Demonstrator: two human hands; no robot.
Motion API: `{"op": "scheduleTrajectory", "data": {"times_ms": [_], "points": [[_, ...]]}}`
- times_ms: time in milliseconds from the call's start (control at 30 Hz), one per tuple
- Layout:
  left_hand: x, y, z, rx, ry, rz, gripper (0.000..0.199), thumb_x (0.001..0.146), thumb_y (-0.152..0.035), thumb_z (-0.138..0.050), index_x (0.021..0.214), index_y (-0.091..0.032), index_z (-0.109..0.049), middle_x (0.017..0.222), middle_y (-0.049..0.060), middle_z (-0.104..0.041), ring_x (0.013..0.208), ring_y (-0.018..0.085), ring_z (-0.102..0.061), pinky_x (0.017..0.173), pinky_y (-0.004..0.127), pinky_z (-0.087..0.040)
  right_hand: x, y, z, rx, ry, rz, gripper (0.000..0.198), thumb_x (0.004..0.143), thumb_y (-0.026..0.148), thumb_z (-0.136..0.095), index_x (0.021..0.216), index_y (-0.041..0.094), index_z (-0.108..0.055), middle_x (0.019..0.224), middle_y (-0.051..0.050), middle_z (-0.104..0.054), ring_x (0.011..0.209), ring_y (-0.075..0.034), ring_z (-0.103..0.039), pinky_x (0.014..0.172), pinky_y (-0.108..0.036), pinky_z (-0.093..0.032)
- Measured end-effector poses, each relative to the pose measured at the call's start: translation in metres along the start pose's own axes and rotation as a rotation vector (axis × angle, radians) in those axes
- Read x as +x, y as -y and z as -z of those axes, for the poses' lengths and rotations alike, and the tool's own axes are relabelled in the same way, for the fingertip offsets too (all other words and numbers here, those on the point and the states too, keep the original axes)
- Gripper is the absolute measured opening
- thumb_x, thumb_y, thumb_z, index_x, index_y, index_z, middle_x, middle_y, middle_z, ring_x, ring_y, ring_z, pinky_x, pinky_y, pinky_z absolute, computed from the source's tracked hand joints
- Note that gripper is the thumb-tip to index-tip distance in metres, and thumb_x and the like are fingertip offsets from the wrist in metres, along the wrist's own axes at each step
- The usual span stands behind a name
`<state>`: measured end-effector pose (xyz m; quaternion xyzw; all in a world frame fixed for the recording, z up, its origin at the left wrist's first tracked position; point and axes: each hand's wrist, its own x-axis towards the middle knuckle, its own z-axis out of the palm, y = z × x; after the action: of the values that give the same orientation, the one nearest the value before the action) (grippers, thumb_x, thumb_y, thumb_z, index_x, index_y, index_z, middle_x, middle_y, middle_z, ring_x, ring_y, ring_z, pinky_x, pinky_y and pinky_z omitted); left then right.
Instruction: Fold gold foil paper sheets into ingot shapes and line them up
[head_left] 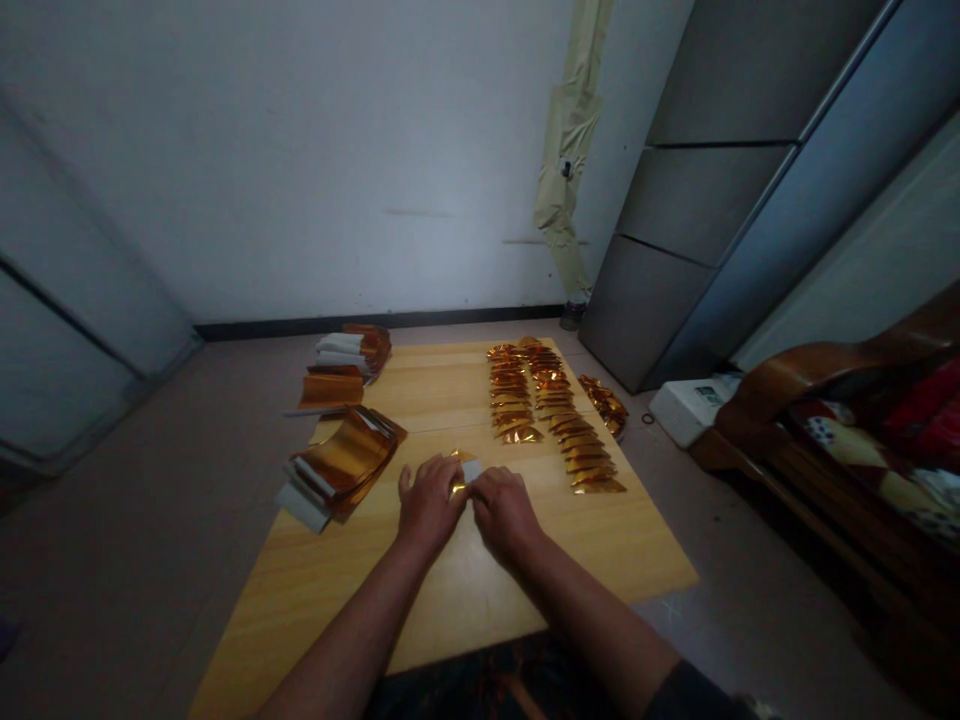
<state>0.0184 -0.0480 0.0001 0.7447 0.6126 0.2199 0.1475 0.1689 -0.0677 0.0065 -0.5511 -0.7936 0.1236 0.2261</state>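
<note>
A small gold-and-white paper [471, 469] sits around the middle of the table [439, 395], between two hands. The left hand [431, 500], fingers curled, and the right hand [506, 508], bunched tighter, both seem to pinch it (the fingertips are partly hidden). An uneven pull could tear it or set a crooked crease. Loose sheets [349, 450] lie to the left, folded pieces [574, 438] to the right. The white box [679, 412] on the floor bears a marking too small to read.
</note>
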Motion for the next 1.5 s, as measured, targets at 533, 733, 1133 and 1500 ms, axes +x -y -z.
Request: {"op": "scheduleTrajectory", "data": {"times_ms": [533, 733, 1133, 1500], "points": [[-0.002, 0.009, 0.006, 0.030, 0.052, -0.041, 0.020, 0.081, -0.019, -0.051, 0.090, -0.030, -0.065, 0.133, -0.001, -0.060, 0.126, 0.025, -0.045, 0.106, 0.056, -0.018, -0.002, 0.014, 0.002, -0.201, 0.059, -0.009, 0.014, 0.091, 0.026, -0.053, 0.094, 0.021, -0.065, 0.098, -0.007, -0.063, 0.095, -0.021, -0.048, 0.077, -0.034, -0.029], [-0.010, 0.018, 0.022, 0.083, 0.091, -0.185, 0.030, 0.087, -0.024, -0.049, 0.108, -0.038, -0.064, 0.135, -0.001, -0.059, 0.122, 0.026, -0.046, 0.101, 0.056, -0.021, 0.007, 0.015, 0.013, -0.307, 0.090, 0.060, 0.017, 0.092, 0.029, -0.053, 0.090, 0.018, -0.066, 0.096, -0.009, -0.063, 0.096, -0.023, -0.047, 0.081, -0.038, -0.029], [0.008, 0.018, 0.021, 0.217, -0.067, -0.425, 0.019, 0.091, -0.031, -0.053, 0.102, -0.035, -0.068, 0.098, 0.002, -0.070, 0.099, 0.022, -0.057, 0.101, 0.052, -0.021, 0.021, -0.017, 0.028, -0.284, 0.126, 0.171, 0.015, 0.091, 0.023, -0.053, 0.087, 0.020, -0.068, 0.091, -0.006, -0.060, 0.091, -0.020, -0.045, 0.076, -0.032, -0.030], [0.013, 0.018, 0.016, 0.286, -0.107, -0.482, 0.022, 0.094, -0.034, -0.047, 0.097, -0.029, -0.068, 0.086, 0.003, -0.068, 0.089, 0.021, -0.057, 0.101, 0.052, -0.022, 0.019, -0.004, 0.005, -0.298, 0.080, 0.075, 0.015, 0.092, 0.019, -0.052, 0.091, 0.016, -0.067, 0.092, -0.010, -0.061, 0.088, -0.021, -0.048, 0.073, -0.033, -0.031]]}}
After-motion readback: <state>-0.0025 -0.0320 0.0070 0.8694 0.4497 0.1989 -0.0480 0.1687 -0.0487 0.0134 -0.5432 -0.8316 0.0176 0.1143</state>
